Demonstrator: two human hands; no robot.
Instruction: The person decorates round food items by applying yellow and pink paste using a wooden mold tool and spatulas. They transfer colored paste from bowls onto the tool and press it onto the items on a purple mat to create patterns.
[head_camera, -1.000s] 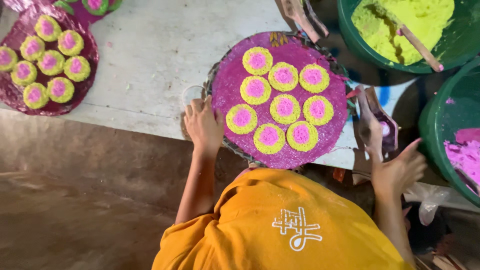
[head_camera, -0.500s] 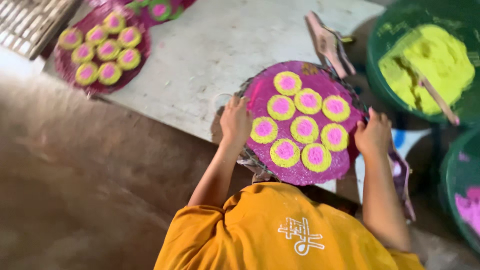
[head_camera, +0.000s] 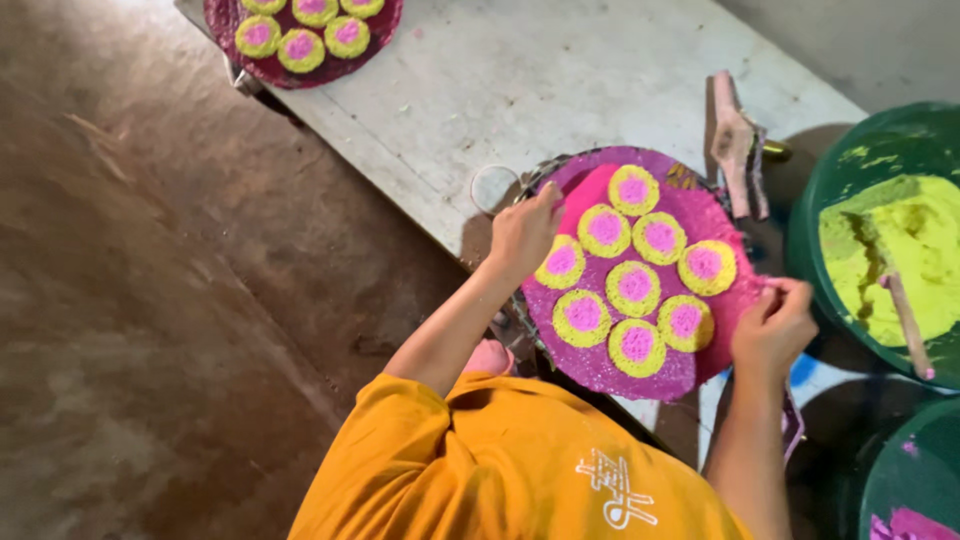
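Observation:
A round pink tray (head_camera: 600, 365) carries several round cakes (head_camera: 634, 282), yellow-green at the rim and pink in the middle. It lies at the near edge of a pale table (head_camera: 560, 80). My left hand (head_camera: 525, 232) grips the tray's left rim. My right hand (head_camera: 775, 325) is closed on its right rim. My orange shirt (head_camera: 500, 470) fills the bottom of the view.
A second pink tray (head_camera: 300, 72) of the same cakes sits at the table's far left. A green tub (head_camera: 815, 215) of yellow-green paste holds a stick (head_camera: 905, 320). Another green tub (head_camera: 900, 475) shows pink paste. A wooden tool (head_camera: 735, 140) and a small ring (head_camera: 495, 185) lie by the tray. Brown floor (head_camera: 150, 300) lies left.
My right hand has come from beside the tray onto its right rim. My left hand has stayed on the left rim. The view has swung, so the tray sits more to the right.

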